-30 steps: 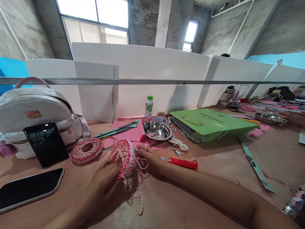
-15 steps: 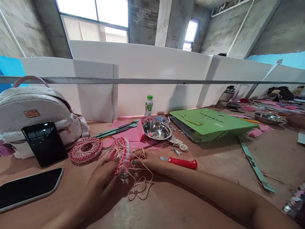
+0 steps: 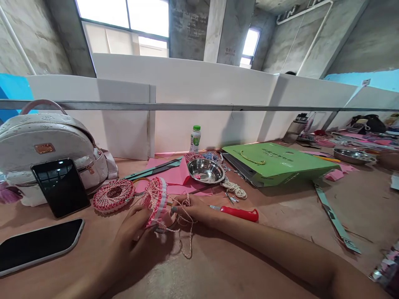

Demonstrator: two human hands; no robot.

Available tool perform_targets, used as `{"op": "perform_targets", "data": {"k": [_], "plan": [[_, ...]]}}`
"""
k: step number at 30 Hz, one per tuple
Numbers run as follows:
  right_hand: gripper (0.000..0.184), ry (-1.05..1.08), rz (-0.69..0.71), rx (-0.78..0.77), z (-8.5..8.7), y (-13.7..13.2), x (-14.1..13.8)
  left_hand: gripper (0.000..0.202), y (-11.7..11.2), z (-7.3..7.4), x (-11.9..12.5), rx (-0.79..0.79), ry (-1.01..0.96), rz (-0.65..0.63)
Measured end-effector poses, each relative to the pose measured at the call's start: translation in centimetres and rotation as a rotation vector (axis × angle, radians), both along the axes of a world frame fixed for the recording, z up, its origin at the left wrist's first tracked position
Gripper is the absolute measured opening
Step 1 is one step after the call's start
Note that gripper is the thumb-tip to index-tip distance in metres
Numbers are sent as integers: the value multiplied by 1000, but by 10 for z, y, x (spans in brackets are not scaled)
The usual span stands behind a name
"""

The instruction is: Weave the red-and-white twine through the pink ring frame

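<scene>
Item: one pink-and-white corded ring [image 3: 158, 200], tilted up on its edge above the table [image 3: 237, 265], before the person and left of centre.

Left hand [image 3: 132, 228]: closed on the ring's near left side, thumb and fingers narrow about it.

Right hand [image 3: 193, 209]: fingers drawn together on a thin pink-and-white cord [image 3: 189, 247], just right of the ring; whether the fingertips also grip the ring's edge is hard to make out. The cord crosses the fingers and hangs in a loose loop below.

Adjacent, left: a second corded ring [image 3: 103, 203], lying flat (same pink and white).

Behind the hands: pink paper [image 3: 176, 174], partly beneath a green strip [image 3: 156, 169]; one shiny metal bowl [image 3: 212, 169]; one white bottle [image 3: 195, 139] with green cap, upright by the panel [image 3: 187, 124].

Right of the right hand: one tool with red handle [image 3: 239, 213], lying down; one hank of cream cord [image 3: 237, 189] beside the bowl; one green paper bag [image 3: 286, 164], on its side.

Far left: one pale backpack [image 3: 46, 137]; one black phone [image 3: 60, 187], propped against it; one further phone [image 3: 40, 245], flat, nearer the person.
</scene>
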State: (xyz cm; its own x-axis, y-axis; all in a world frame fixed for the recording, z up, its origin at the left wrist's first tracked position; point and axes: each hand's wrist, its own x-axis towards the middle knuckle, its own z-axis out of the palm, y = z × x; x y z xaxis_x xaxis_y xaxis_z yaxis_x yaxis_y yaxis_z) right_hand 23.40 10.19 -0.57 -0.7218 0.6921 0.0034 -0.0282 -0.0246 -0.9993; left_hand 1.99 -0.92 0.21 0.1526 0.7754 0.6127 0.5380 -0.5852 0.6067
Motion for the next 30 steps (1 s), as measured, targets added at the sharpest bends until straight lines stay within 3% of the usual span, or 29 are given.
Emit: {"op": "perform_targets", "data": {"k": [3, 6, 10, 13, 17, 21, 26, 30], "plan": [[31, 214, -107, -230, -5, 6, 1, 18, -9, 5, 7, 92, -34, 29], [23, 321, -139, -448, -6, 17, 9, 17, -10, 5, 7, 59, -17, 21], [28, 354, -119, -525, -2, 25, 18, 23, -6, 4, 1, -14, 23, 4], [25, 328, -65, -409, 2, 16, 13, 26, 2, 1, -5, -38, 56, -20], [32, 102, 114, 5, 5, -4, 2, 27, 12, -5, -12, -76, 119, -94], [31, 7, 243, 236, 6, -10, 0, 30, 14, -9, -14, -74, 165, -116], [37, -33, 218, 225, 5, -8, 0, 32, 14, -12, -12, -88, 69, -16], [42, 65, -16, 40, 0, -5, 0, 33, 10, -13, -6, -46, -50, 80]]}}
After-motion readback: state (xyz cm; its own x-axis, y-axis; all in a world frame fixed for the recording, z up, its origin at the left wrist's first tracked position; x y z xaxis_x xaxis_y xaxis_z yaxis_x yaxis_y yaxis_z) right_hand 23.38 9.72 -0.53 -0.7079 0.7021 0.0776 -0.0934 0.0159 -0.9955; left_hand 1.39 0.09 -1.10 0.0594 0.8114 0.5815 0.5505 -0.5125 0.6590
